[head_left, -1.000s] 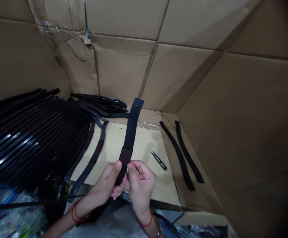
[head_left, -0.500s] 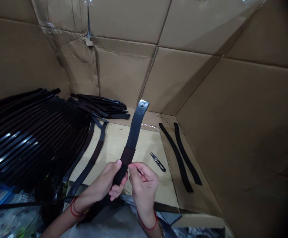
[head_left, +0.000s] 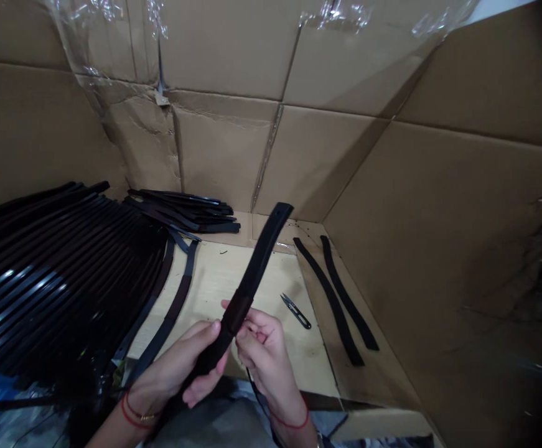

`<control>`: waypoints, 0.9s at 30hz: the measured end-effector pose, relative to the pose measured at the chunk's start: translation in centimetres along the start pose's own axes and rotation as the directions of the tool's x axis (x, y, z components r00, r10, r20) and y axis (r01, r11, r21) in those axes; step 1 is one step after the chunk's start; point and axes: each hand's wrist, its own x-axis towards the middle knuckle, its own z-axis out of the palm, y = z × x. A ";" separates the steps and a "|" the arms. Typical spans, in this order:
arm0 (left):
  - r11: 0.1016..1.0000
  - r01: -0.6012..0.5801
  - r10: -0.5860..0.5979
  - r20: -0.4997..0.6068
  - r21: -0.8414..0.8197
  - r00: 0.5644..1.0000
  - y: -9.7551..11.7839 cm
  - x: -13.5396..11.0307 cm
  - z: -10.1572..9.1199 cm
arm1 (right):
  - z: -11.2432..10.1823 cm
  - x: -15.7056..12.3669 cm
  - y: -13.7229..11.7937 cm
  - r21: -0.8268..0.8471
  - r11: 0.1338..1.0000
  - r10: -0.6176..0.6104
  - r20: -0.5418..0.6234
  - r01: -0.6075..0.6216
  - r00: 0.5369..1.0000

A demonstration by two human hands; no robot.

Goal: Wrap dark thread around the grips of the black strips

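Observation:
I hold a dark strap (head_left: 261, 258) that rises from my hands toward the upper right, with a small hole near its far end. A brown band wraps it just above my fingers. My left hand (head_left: 184, 367) is wrapped round the strap's lower part, thumb on top. My right hand (head_left: 264, 348) is closed against the strap at the brown band, fingertips pinched there. Both wrists wear red thread bracelets.
A big stack of black straps (head_left: 60, 261) fills the left, with a smaller pile (head_left: 186, 208) at the back. Two loose straps (head_left: 340, 292) lie on the right. Small thread snips (head_left: 295, 310) rest on the pale board (head_left: 214, 280). Cardboard walls (head_left: 439, 218) enclose the space.
The strap has tilted further to the right. My left hand slid lower along it, and my right hand moved in closer to the brown band. The view shifted down a little.

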 end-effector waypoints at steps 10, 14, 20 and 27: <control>0.914 -0.181 0.314 -0.347 0.364 0.884 0.3 0.8 1.7 | 0.8 0.8 -1.3 -0.173 0.976 -0.159 -0.161 0.131 0.974; 0.995 0.016 -0.007 -0.095 0.099 0.995 0.3 0.7 0.1 | 0.2 0.4 -1.2 -0.040 0.999 -0.023 0.056 0.025 0.998; 0.979 -0.004 0.025 -0.101 0.204 0.995 -0.2 2.5 -0.9 | 0.6 1.3 -1.3 -0.076 0.993 -0.089 -0.029 0.087 0.996; 0.966 -0.173 0.221 -0.259 0.194 0.940 -0.2 0.6 0.6 | 1.0 1.3 -1.3 -0.145 0.985 -0.112 -0.105 0.096 0.988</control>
